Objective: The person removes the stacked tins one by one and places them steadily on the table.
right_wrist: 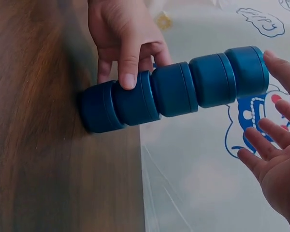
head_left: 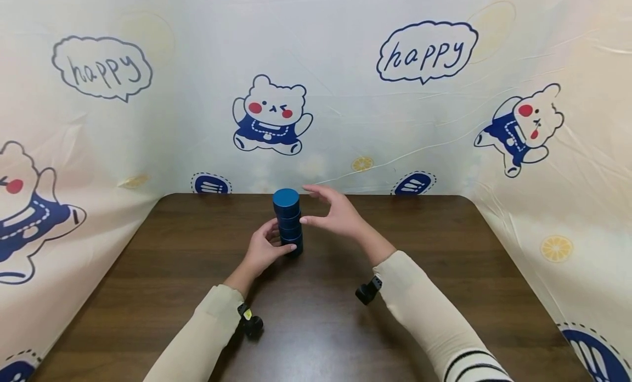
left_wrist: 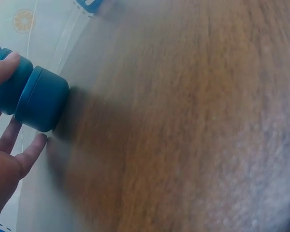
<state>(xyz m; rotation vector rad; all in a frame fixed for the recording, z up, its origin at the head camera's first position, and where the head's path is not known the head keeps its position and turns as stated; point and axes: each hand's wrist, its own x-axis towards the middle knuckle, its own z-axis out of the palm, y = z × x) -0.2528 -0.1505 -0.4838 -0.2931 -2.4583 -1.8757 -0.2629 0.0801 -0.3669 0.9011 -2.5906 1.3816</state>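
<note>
Several round dark-blue lidded tins [head_left: 288, 214] stand one on another in an upright column on the brown table. My left hand [head_left: 263, 249] holds the column low down; in the right wrist view its thumb [right_wrist: 129, 72] lies against the second tin from the bottom, its other fingers partly hidden behind. Beside the upper part is my right hand [head_left: 340, 213], thumb and fingers spread apart. The right wrist view shows the top tin [right_wrist: 247, 71] close to a fingertip of that hand; contact is unclear. In the left wrist view, only the lower tins [left_wrist: 43, 99] show.
The wooden table [head_left: 395, 327] reaches back to a pale printed curtain [head_left: 340, 124] with bears and speech bubbles, which also hangs along both sides. Small black cameras [head_left: 367, 290] sit on both wrists, over cream sleeves [head_left: 419, 305].
</note>
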